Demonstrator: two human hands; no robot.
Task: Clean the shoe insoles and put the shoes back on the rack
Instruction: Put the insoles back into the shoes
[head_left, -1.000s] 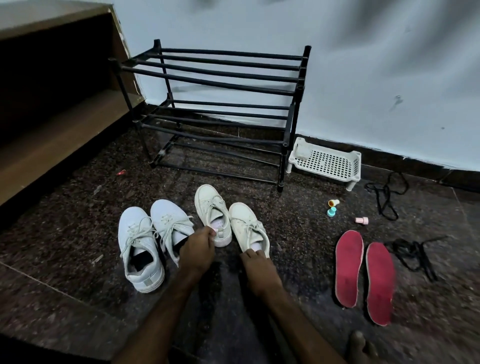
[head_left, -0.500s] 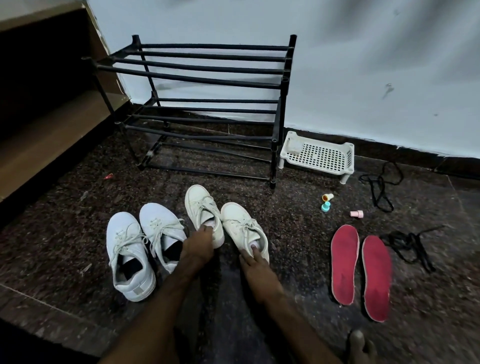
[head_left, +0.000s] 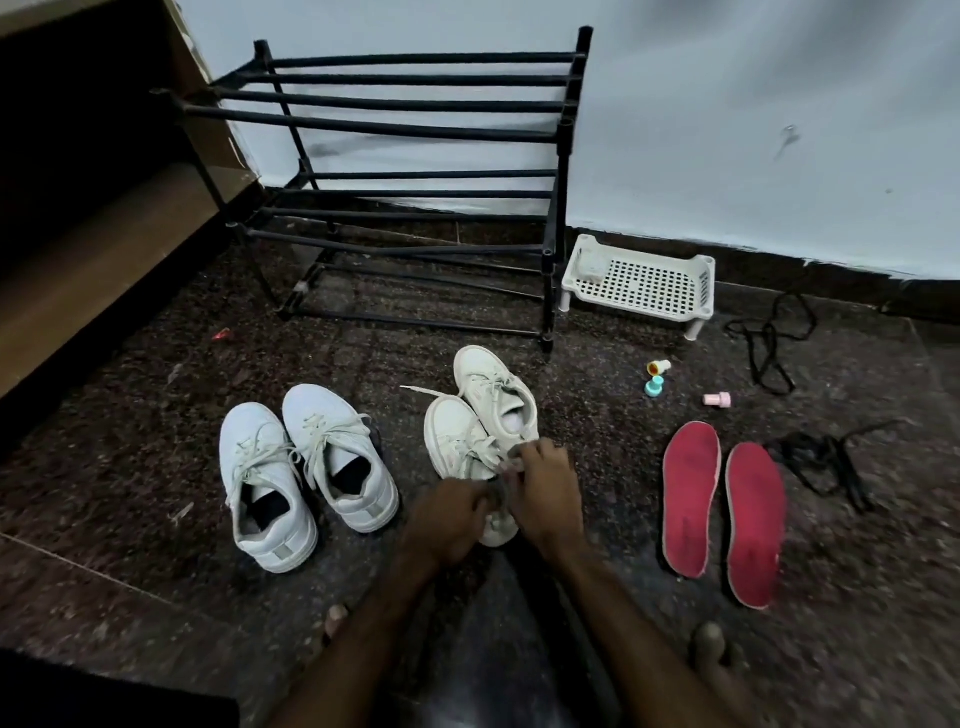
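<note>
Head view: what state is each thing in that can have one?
Black metal-bar shoe rack: upright, no shoes on it.
White lace-up sneaker pair: on floor, laced.
Near cream lace-up sneaker: on floor, gripped by left hand and right hand.
Far cream lace-up sneaker: on floor, laced.
Red foam insoles: out of shoes, flat on floor.
Black shoelaces: loose on floor.
</note>
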